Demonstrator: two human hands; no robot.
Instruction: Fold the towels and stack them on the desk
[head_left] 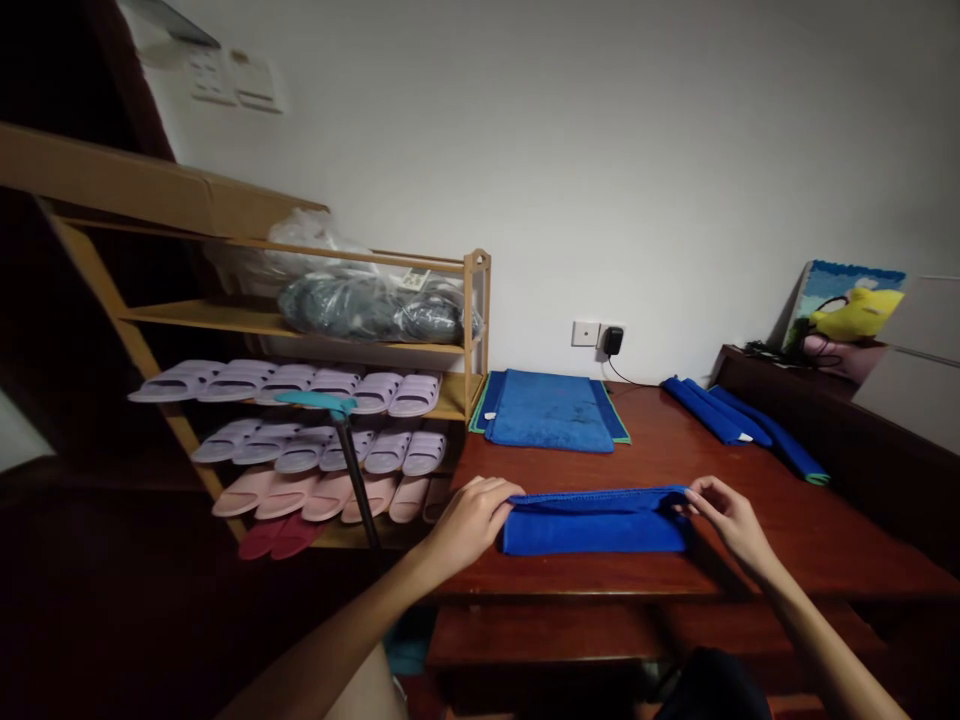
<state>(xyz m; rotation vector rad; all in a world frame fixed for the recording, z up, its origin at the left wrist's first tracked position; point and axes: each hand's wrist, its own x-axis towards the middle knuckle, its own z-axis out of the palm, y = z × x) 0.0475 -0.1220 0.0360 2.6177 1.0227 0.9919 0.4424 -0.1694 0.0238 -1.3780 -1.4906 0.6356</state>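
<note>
A blue towel (596,533) lies folded into a strip near the front edge of the wooden table (570,578). My left hand (474,518) pinches the left end of its raised upper edge. At the right end, my right hand (726,512) holds the same edge between thumb and fingers. The edge is lifted a little, and a dark gap shows below it. Behind it, a stack of flat blue towels (551,410) with green borders rests near the wall. Several rolled or folded blue towels (716,412) lie at the back right.
Left of the table stands a wooden shoe rack (450,395) with purple slippers (360,392), pink slippers (322,495) and a plastic-wrapped bundle (375,305). A turquoise-topped pole (352,465) leans before it. A black plug (613,342) with a cable sits in the wall socket.
</note>
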